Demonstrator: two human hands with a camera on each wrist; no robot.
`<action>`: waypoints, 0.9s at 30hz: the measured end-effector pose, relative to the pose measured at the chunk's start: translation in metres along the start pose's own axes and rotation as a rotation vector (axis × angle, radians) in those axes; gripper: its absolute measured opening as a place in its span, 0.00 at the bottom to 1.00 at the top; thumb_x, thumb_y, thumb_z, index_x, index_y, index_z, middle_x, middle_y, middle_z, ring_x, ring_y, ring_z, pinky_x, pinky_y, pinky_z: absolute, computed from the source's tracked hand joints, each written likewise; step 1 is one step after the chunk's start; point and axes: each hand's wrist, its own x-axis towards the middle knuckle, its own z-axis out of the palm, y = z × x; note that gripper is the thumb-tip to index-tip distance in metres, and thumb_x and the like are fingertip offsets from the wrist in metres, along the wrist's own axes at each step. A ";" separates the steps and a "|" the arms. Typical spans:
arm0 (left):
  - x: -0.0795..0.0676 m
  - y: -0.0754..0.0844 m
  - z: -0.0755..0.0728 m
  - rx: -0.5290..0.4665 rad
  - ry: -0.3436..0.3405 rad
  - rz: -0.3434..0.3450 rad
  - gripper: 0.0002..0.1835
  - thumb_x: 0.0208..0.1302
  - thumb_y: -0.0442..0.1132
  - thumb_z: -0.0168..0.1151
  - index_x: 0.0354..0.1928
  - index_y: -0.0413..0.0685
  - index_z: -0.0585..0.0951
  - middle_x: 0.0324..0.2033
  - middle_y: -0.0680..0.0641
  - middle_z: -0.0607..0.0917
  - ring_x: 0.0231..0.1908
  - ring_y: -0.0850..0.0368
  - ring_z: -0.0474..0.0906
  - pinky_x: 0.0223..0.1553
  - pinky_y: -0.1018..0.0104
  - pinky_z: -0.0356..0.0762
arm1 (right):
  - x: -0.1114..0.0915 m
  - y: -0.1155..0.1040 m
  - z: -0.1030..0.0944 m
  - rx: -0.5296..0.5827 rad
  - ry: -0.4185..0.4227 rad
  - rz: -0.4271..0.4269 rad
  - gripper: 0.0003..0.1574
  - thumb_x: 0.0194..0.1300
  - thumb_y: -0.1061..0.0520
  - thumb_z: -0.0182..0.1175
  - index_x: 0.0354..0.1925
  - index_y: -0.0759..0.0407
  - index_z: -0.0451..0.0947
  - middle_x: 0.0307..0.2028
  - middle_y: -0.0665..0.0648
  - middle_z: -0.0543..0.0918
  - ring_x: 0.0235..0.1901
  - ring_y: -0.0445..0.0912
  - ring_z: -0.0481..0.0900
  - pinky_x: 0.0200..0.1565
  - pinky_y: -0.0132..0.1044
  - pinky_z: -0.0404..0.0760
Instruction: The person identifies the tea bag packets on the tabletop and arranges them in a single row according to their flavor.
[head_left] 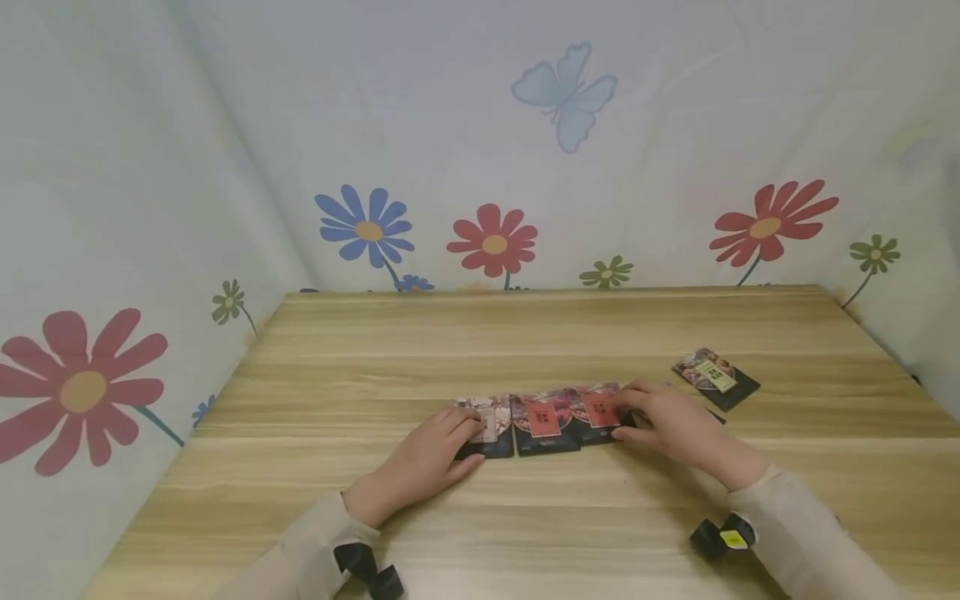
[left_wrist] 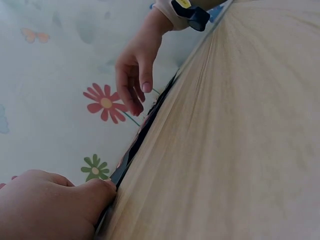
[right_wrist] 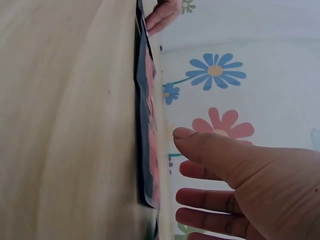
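Flat dark packets with food pictures lie in a row on the wooden table. My left hand (head_left: 430, 454) rests on the leftmost packet, which has a pale pink label (head_left: 491, 427); its thumb (left_wrist: 102, 192) lies at the near edge. Next to it are a packet with a red label (head_left: 543, 421) and another red-labelled packet (head_left: 596, 410), slightly overlapping. Over the right end of the row, my right hand (head_left: 671, 425) hovers with fingers apart and nothing between them, as the right wrist view shows. It partly hides another packet beneath.
Farther back on the right lies a packet with a yellow label (head_left: 716, 379), with a dark packet corner (head_left: 717, 416) below it. The wooden table (head_left: 450, 333) ends at a flower-printed cloth backdrop (head_left: 420, 125).
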 end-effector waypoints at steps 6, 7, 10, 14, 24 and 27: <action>0.000 0.001 0.001 0.002 0.009 0.003 0.22 0.65 0.51 0.59 0.54 0.45 0.78 0.52 0.46 0.80 0.56 0.50 0.75 0.62 0.58 0.74 | -0.003 0.016 -0.011 0.021 0.012 0.003 0.21 0.59 0.52 0.67 0.50 0.59 0.81 0.48 0.60 0.83 0.45 0.55 0.82 0.45 0.50 0.83; 0.000 0.001 0.001 0.002 0.009 0.003 0.22 0.65 0.51 0.59 0.54 0.45 0.78 0.52 0.46 0.80 0.56 0.50 0.75 0.62 0.57 0.74 | -0.004 0.019 -0.014 0.020 0.003 0.011 0.21 0.59 0.52 0.66 0.50 0.58 0.81 0.48 0.61 0.82 0.46 0.56 0.82 0.46 0.51 0.82; -0.001 0.001 0.001 0.004 0.008 0.001 0.22 0.65 0.51 0.59 0.54 0.45 0.78 0.52 0.45 0.80 0.56 0.50 0.75 0.63 0.57 0.73 | -0.007 0.027 -0.019 0.026 -0.021 0.037 0.20 0.60 0.52 0.66 0.50 0.57 0.81 0.49 0.60 0.82 0.49 0.57 0.81 0.48 0.54 0.81; -0.001 0.001 0.001 0.004 0.004 -0.003 0.21 0.65 0.51 0.59 0.54 0.45 0.78 0.53 0.45 0.80 0.57 0.50 0.75 0.63 0.57 0.73 | -0.010 0.039 -0.025 0.049 -0.053 0.029 0.19 0.60 0.51 0.66 0.49 0.56 0.82 0.49 0.60 0.82 0.49 0.58 0.80 0.48 0.55 0.81; 0.000 0.002 0.000 0.007 0.000 -0.004 0.21 0.65 0.51 0.59 0.53 0.45 0.78 0.52 0.46 0.80 0.56 0.50 0.75 0.62 0.58 0.73 | -0.016 0.056 -0.029 0.083 -0.180 -0.002 0.22 0.56 0.54 0.68 0.50 0.58 0.81 0.52 0.63 0.82 0.60 0.71 0.68 0.56 0.65 0.73; 0.000 0.002 0.000 0.010 -0.003 -0.008 0.22 0.65 0.51 0.59 0.54 0.45 0.78 0.52 0.46 0.80 0.56 0.50 0.75 0.63 0.58 0.73 | -0.016 0.058 -0.028 0.074 -0.213 0.010 0.22 0.56 0.54 0.69 0.50 0.57 0.82 0.52 0.62 0.83 0.62 0.74 0.64 0.57 0.67 0.70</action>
